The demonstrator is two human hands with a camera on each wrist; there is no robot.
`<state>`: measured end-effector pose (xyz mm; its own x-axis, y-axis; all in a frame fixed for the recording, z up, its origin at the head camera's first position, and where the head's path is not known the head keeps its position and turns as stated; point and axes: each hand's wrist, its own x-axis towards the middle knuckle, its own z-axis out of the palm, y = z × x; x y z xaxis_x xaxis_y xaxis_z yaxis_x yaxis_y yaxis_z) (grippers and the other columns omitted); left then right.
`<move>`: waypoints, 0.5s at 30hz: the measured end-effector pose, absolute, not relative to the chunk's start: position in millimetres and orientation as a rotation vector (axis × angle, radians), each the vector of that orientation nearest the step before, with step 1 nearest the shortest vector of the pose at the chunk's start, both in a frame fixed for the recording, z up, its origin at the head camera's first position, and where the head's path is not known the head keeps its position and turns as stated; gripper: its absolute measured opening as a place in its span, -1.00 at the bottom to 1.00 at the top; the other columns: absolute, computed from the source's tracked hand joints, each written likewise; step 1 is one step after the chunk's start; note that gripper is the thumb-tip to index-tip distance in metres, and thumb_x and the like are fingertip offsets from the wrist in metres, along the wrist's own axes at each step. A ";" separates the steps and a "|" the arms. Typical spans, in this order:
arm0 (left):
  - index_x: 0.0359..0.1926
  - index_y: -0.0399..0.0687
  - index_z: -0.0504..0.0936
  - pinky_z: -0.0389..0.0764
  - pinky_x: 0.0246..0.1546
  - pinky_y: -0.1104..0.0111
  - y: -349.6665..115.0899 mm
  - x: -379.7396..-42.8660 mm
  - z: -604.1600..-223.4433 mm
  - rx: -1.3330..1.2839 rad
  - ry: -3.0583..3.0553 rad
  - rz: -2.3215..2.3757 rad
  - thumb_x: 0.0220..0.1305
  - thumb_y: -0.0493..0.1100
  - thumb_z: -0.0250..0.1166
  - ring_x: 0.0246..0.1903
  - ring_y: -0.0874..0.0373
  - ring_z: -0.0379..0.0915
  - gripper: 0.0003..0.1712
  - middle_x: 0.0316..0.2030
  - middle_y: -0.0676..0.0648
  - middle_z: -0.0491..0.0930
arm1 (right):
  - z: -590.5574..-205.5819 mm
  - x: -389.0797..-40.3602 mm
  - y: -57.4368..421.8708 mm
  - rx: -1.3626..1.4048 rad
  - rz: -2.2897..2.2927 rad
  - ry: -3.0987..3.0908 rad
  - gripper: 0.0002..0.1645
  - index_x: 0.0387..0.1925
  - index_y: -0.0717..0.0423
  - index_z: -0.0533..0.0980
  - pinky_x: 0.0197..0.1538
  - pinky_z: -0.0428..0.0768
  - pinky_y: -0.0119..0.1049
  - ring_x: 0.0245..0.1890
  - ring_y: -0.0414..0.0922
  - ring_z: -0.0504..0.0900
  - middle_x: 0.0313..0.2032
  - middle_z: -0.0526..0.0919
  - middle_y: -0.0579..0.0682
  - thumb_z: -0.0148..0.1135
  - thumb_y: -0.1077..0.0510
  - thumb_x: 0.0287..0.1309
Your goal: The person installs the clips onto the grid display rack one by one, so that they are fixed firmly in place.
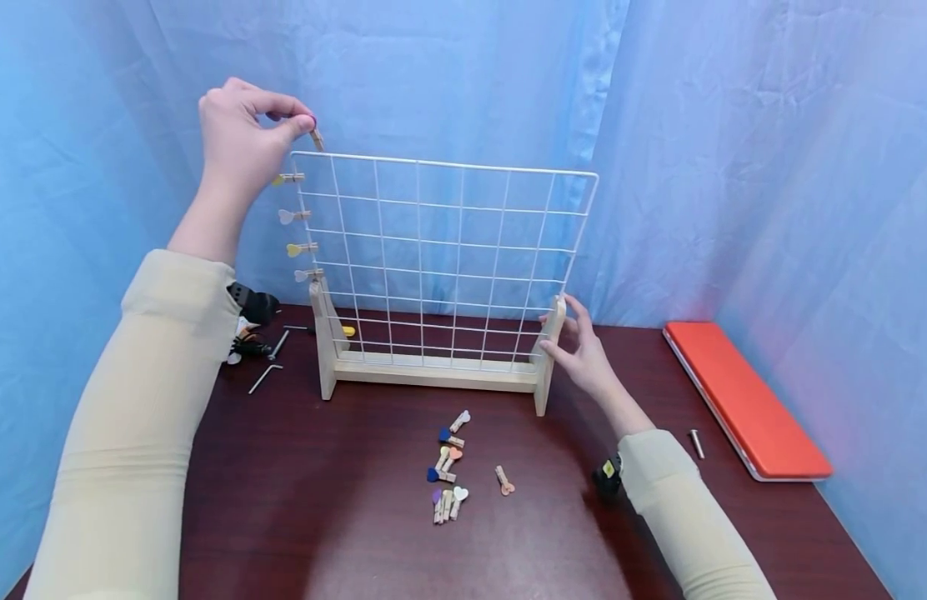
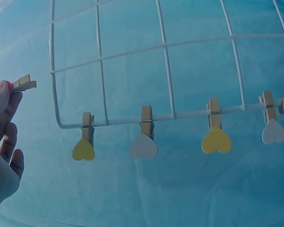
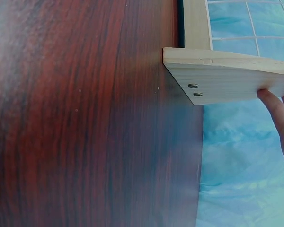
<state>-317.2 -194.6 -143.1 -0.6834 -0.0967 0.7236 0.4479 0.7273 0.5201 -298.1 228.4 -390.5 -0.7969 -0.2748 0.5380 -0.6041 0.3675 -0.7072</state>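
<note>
With my left hand [image 1: 246, 137] I pinch a wooden clip [image 1: 318, 139] between thumb and finger, just above the grid's top wire [image 1: 444, 164] near its left corner, apart from it, long axis slanting down toward it. My right hand [image 1: 586, 360], farther off, holds the wooden upright [image 1: 549, 358]; how firmly, I can't tell.

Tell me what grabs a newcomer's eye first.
Probably the white wire grid, standing in its wooden base on the dark table, with four heart clips down its left edge in the head view. Next, the bright orange-red box at the right, and the left hand, raised by the grid's upper left corner, pinching another clip.
</note>
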 end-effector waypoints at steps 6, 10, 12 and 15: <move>-0.27 -0.02 0.70 0.15 -0.09 0.38 -197.7 -327.0 -147.8 -0.219 -2.255 -0.895 0.07 0.16 0.18 -0.31 0.42 0.12 -0.59 -0.49 0.26 0.36 | -390.5 -298.6 227.7 0.790 1.425 -2.286 -0.06 0.32 0.05 -0.11 -0.02 0.37 0.08 0.01 0.23 0.43 -0.03 0.47 0.25 0.16 0.40 0.01; -0.26 -0.02 0.70 0.16 -0.14 0.40 -198.4 -330.9 -151.7 -0.219 -2.281 -0.894 0.08 0.16 0.17 -0.30 0.40 0.14 -0.59 -0.46 0.19 0.43 | -390.6 -299.1 227.6 0.800 1.444 -2.275 -0.07 0.32 0.08 -0.11 -0.02 0.34 0.16 0.00 0.24 0.43 -0.03 0.47 0.29 0.16 0.41 0.01; -0.26 -0.02 0.70 0.17 -0.16 0.41 -198.7 -332.5 -153.4 -0.225 -2.288 -0.897 0.08 0.15 0.16 -0.31 0.39 0.15 -0.59 -0.46 0.17 0.45 | -390.5 -299.2 227.8 0.799 1.443 -2.275 -0.07 0.32 0.09 -0.11 -0.03 0.35 0.17 0.00 0.24 0.43 -0.03 0.47 0.29 0.16 0.41 0.01; -0.25 0.00 0.69 0.17 -0.17 0.41 -199.4 -334.2 -155.1 -0.223 -2.312 -0.902 0.09 0.15 0.16 -0.29 0.38 0.13 -0.60 -0.45 0.17 0.43 | -390.5 -299.5 227.9 0.800 1.440 -2.275 -0.06 0.32 0.07 -0.11 -0.03 0.35 0.16 0.00 0.24 0.43 -0.03 0.47 0.29 0.16 0.41 0.01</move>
<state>-334.2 -199.4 -155.1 -0.7815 -0.0697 0.6200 0.3686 0.7502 0.5490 -299.5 227.9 -390.5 -0.7873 -0.2810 0.5489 -0.6163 0.3312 -0.7145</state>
